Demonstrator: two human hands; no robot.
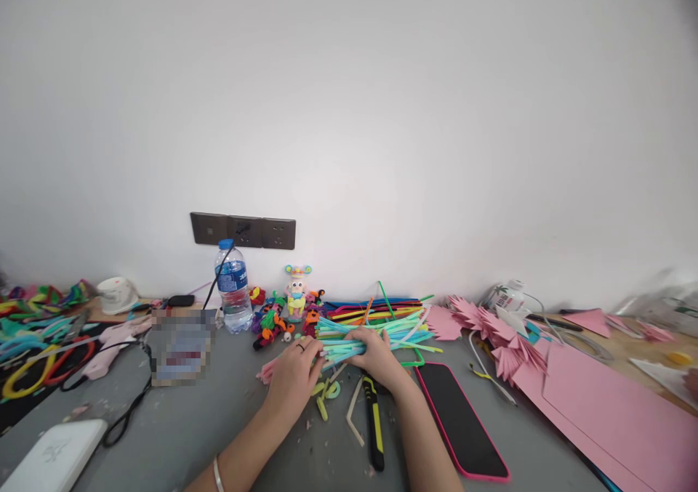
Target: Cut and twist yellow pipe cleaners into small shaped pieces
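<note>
A loose bundle of pale blue and green pipe cleaners (403, 333) lies across the middle of the grey table. My right hand (375, 355) is wrapped over the bundle, thumb and fingers closed on it. At the bundle's left end, my left hand (297, 370) has its fingers bent and pressed against the ends; its fingertips are partly hidden. Pink pipe cleaners (267, 370) stick out beside my left hand. Below the hands are short curled yellow-green pieces (323, 401), a bent pale strip (354, 413) and a black-and-yellow utility knife (375, 426).
A pink-edged phone (462, 419) lies right of my right forearm. Pink paper sheets (616, 412) and folded pink fans (491, 332) cover the right side. Behind stand a water bottle (233, 288) and a small figurine (297, 296). A pink glue gun (112, 343) and white box (54, 456) lie left.
</note>
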